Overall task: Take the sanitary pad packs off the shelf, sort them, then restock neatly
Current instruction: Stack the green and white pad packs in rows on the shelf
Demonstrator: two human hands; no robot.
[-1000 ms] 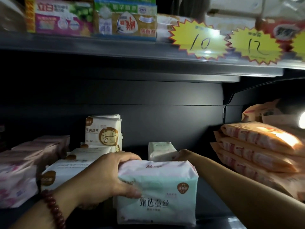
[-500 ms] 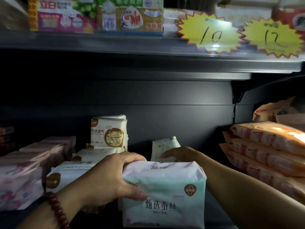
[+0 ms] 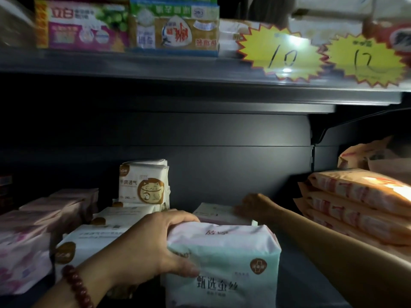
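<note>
Dim shelf (image 3: 222,170) bay below an upper shelf (image 3: 155,70) that carries boxed goods and two yellow price tags (image 3: 282,54). At right, orange packs (image 3: 360,196) lie flat in a stack; at left, pink packs (image 3: 24,247) and white packs (image 3: 93,243) lie in rows, with one white pack (image 3: 143,183) upright behind them. In the middle, the front pack (image 3: 229,258), mint and pink, stands upright near the shelf edge. The left hand (image 3: 153,247) grips its upper left corner, fingers curled over the top and thumb pressed on the printed face. Just behind it lies the rear pack (image 3: 215,213), flat and pale. The right hand (image 3: 255,205) rests on its right end, deep in the bay; whether the fingers clasp or merely press cannot be told in the gloom. A bead bracelet (image 3: 76,285) circles the left wrist. Step in hand, as judged: restocking, with like packs being aligned in one column. The next move probably calls for squaring the rear pack against the back wall, then sliding the front pack flush to it without toppling either.
</note>
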